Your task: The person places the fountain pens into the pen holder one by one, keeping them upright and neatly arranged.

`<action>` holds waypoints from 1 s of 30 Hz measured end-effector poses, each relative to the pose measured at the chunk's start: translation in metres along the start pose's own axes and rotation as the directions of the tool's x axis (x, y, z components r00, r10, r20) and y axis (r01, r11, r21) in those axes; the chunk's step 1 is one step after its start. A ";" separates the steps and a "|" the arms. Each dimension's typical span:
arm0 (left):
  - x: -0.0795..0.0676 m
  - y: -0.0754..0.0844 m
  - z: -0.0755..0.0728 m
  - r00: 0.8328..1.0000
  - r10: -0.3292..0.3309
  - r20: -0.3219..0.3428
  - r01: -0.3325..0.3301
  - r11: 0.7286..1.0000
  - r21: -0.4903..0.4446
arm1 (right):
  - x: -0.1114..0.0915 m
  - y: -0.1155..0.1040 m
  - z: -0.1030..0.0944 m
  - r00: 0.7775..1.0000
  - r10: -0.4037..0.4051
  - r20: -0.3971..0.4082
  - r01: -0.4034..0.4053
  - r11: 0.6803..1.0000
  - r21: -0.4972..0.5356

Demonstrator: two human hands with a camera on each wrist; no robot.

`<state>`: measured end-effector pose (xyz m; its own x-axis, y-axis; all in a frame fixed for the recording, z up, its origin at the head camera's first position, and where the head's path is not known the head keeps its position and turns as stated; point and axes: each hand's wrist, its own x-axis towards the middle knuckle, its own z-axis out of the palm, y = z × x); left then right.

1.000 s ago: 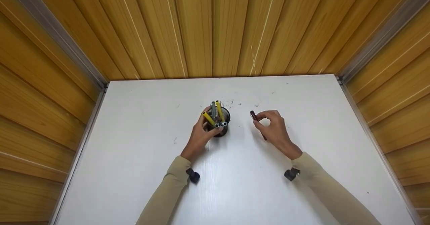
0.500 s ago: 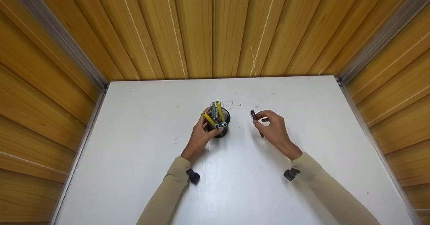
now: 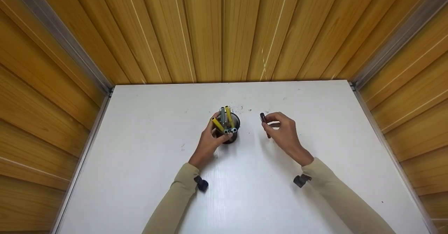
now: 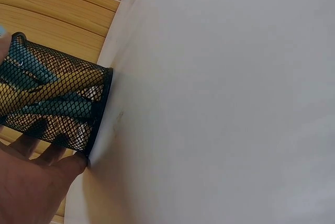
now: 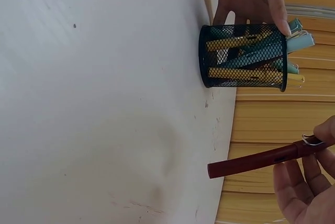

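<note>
My left hand (image 3: 207,143) grips a black wire-mesh pen cup (image 5: 220,80) from its left side, the thumb up at the rim. The cup stands upright on the white table. Yellow pens (image 3: 217,124), a grey-green pen (image 3: 222,115) and a light blue pen (image 5: 300,42) lean inside, ends poking above the rim. To the right of the cup, apart from it, my right hand (image 3: 285,132) pinches a dark red fountain pen (image 5: 251,163) near its clip end between thumb and fingers. In the right wrist view, the pen's plain end hangs down above the table.
The white table (image 3: 140,192) has small dark marks (image 3: 241,107) behind the cup. Wood-patterned panels (image 3: 238,31) rise at the back and both sides, with metal posts at the corners. A small black camera sits on each wrist.
My right hand has shifted slightly away from me and to the left, and the red pen has turned steeper in it. The left hand and the cup have stayed in place.
</note>
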<state>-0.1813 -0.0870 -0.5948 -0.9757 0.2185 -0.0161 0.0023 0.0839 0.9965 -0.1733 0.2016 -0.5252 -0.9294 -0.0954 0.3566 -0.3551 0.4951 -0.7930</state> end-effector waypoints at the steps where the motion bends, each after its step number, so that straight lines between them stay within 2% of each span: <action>1: 0.000 0.000 0.000 1.000 0.003 0.000 -0.003 1.000 0.001 | 0.001 -0.001 0.000 1.000 -0.002 0.000 0.002 1.000 0.000; 10: 0.000 -0.002 -0.002 1.000 0.031 0.002 -0.031 0.999 0.006 | 0.009 -0.010 0.002 1.000 -0.015 -0.016 0.015 1.000 -0.003; 18: 0.000 -0.004 -0.001 0.999 0.042 -0.002 -0.042 0.999 0.013 | 0.019 -0.023 0.001 0.998 -0.061 -0.027 0.062 0.998 0.022; 26: 0.000 0.000 0.001 1.000 0.013 -0.011 -0.013 1.000 0.006 | 0.028 -0.039 0.004 0.996 -0.075 -0.054 0.080 0.991 0.109; 30: 0.001 0.000 0.000 1.000 0.018 -0.010 -0.018 1.000 0.015 | 0.031 -0.045 0.005 0.994 -0.092 -0.059 0.098 0.988 0.122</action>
<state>-0.1821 -0.0863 -0.5948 -0.9777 0.2101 0.0029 0.0233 0.0949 0.9952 -0.1868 0.1716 -0.4811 -0.8855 -0.0896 0.4560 -0.4542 0.3739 -0.8086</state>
